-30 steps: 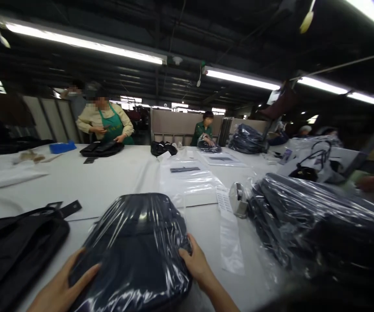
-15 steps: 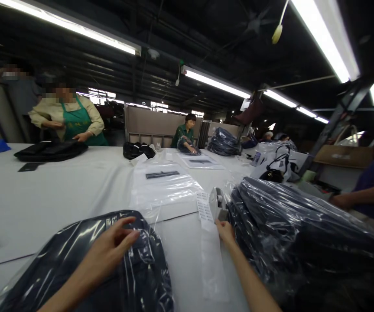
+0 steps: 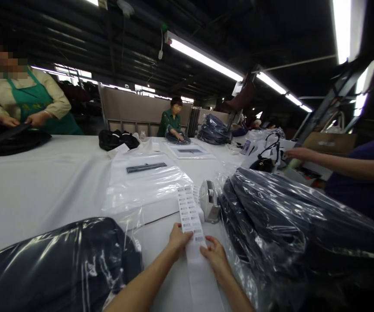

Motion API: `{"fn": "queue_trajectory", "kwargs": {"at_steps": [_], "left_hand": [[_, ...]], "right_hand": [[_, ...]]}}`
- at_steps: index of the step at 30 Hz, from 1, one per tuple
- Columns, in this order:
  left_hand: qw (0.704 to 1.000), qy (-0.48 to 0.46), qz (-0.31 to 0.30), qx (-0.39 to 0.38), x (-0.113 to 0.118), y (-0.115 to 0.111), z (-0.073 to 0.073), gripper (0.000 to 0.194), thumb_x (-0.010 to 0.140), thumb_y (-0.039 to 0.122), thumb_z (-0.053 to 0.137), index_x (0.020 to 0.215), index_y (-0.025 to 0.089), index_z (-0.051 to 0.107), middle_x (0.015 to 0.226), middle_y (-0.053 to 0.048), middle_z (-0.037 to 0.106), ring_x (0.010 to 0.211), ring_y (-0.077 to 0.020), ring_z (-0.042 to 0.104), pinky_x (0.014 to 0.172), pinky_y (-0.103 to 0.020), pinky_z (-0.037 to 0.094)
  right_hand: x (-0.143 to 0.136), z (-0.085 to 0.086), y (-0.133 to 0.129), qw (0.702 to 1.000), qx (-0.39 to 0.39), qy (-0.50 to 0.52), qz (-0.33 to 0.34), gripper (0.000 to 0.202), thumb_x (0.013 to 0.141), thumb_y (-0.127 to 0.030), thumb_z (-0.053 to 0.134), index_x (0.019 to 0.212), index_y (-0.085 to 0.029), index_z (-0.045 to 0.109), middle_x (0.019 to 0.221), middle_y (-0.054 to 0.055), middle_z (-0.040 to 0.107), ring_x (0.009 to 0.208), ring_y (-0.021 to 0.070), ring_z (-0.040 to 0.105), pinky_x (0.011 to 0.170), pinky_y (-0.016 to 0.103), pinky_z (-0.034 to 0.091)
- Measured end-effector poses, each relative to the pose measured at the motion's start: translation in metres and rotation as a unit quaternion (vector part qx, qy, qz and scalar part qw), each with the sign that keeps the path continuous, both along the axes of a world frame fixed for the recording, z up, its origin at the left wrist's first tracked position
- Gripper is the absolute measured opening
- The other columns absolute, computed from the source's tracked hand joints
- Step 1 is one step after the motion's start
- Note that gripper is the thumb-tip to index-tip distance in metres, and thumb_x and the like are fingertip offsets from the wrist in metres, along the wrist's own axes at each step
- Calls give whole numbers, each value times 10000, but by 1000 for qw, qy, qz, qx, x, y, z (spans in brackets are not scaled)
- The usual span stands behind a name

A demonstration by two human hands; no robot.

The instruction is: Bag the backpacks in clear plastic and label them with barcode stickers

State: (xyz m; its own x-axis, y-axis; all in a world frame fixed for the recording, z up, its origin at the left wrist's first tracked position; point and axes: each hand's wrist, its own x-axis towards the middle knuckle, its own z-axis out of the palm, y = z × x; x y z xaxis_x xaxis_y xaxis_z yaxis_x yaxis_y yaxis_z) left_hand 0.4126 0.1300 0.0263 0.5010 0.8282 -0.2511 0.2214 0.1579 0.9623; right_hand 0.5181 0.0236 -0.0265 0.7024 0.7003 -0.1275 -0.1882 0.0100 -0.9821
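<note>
A long strip of barcode labels [image 3: 189, 212] runs toward me over the white table, its near part bare white backing. My left hand [image 3: 178, 242] pinches the strip's left edge between thumb and fingers. At the opposite edge is my right hand [image 3: 217, 259], its thumb and forefinger curled against the strip by the lowest printed labels. Just beyond it stands a white tape dispenser [image 3: 209, 201]. To the left lies a dark bag in clear plastic [image 3: 63, 255], with neither hand on it.
Dark plastic-wrapped bags [image 3: 271, 208] are piled at right. Flat clear bags [image 3: 147, 186] lie ahead. Co-workers stand at the left [image 3: 30, 99], across the table [image 3: 170, 121] and at the right [image 3: 362, 169], the last reaching past the pile.
My left hand has left the plastic-wrapped bag and taken the label strip. My right hand has come from beside the tape dispenser to the strip's edge. The wrapped bag sits further left in view.
</note>
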Motion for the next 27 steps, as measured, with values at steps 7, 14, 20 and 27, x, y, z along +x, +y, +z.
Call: {"fn": "queue_trajectory", "kwargs": {"at_steps": [7,14,20,27], "left_hand": [[997,-61,-26,25,-2,-2,-12,516,695,42,556,1110,184,283,766,-15,649,652,-166,637,589,-239,479],[969,-168,-180,33,-21,-14,14,578,491,59,736,1022,156,530,971,-55,652,878,-211,617,739,-267,489],[972,-182,-146,40,-19,-22,11,561,481,48,699,1018,129,557,993,-76,660,879,-218,620,762,-292,493],[971,-137,-110,160,-22,-33,18,211,585,103,656,787,154,623,702,8,659,674,-160,593,624,-230,437]], "right_hand": [[4,33,-14,994,44,0,102,511,535,-404,796,868,-202,464,609,-30,637,516,137,580,508,234,416],[9,43,-18,982,92,-65,152,469,581,-326,798,981,-169,612,797,26,685,759,175,636,705,288,471],[15,47,-25,984,100,-44,142,532,530,-299,834,1010,-179,639,839,35,707,793,190,648,745,310,483],[19,61,-34,981,86,-54,164,485,520,-298,836,963,-184,675,871,49,717,807,193,651,751,304,489]]}}
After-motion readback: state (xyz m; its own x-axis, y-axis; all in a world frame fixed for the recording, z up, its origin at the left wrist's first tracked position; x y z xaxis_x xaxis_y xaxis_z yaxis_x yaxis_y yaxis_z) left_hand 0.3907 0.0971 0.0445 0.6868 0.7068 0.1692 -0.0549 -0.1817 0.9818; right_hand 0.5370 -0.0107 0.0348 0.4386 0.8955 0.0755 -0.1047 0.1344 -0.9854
